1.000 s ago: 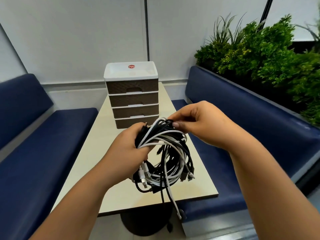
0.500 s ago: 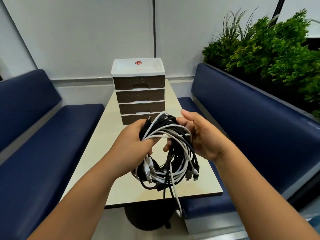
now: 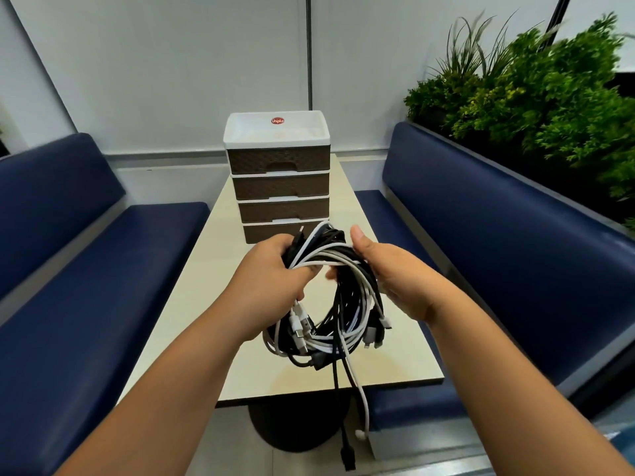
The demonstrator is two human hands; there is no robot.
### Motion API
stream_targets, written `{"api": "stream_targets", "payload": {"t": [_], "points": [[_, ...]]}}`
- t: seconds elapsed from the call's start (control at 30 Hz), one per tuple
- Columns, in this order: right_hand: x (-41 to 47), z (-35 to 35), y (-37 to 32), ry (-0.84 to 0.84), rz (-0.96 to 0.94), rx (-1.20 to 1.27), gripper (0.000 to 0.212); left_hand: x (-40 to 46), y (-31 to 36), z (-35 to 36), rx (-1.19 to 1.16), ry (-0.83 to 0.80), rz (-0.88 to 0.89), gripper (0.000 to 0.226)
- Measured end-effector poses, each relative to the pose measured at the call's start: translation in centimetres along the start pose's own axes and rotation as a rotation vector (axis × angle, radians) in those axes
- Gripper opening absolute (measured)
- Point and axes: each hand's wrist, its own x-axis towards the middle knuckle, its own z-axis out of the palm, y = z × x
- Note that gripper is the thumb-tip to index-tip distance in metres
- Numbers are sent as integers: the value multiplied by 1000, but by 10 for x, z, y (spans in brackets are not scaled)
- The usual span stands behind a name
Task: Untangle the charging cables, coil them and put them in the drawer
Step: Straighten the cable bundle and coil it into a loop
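Observation:
A tangled bundle of black and white charging cables (image 3: 343, 304) hangs in the air over the near half of the table. My left hand (image 3: 271, 283) grips the bundle's upper left part, fingers curled round several strands. My right hand (image 3: 395, 273) reaches into the loop from the right, thumb up beside the top strands and fingers behind them, hidden. Loose ends with plugs dangle below the table edge. A small drawer unit (image 3: 278, 180) with a white top and several brown drawers, all closed, stands further back on the table.
The beige table (image 3: 202, 304) runs away from me between two dark blue benches, the left bench (image 3: 86, 269) and the right bench (image 3: 498, 252). Green plants (image 3: 549, 97) fill a planter behind the right bench. A grey wall is at the far end.
My right hand let go of its pinch at the top of the bundle and slid down into the right side of the loop. The bundle and left hand stayed about where they were.

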Motion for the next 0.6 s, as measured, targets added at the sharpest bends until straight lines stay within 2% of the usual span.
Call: {"api": "stream_targets", "payload": {"t": [0.07,0.13,0.17,0.23,0.3,0.4,0.47,0.6], "points": [[-6,4,6,316,-68,-121,44,1,0,0,11,34,-15,7],[-25,9,7,657,-295,-188,20,2,0,1,41,66,-13,8],[-37,13,7,726,-387,-196,16,2,0,1,65,82,-6,9],[-57,25,4,648,-384,-289,17,2,1,4,107,112,8,9],[-62,41,7,467,-193,-518,21,2,2,7,124,131,16,9],[-51,55,10,444,-36,-709,32,2,3,12,131,154,27,9],[-46,60,9,472,-35,-727,31,2,2,15,135,163,39,9],[-50,57,10,428,-147,-451,22,5,-3,10,92,206,30,5]]}}
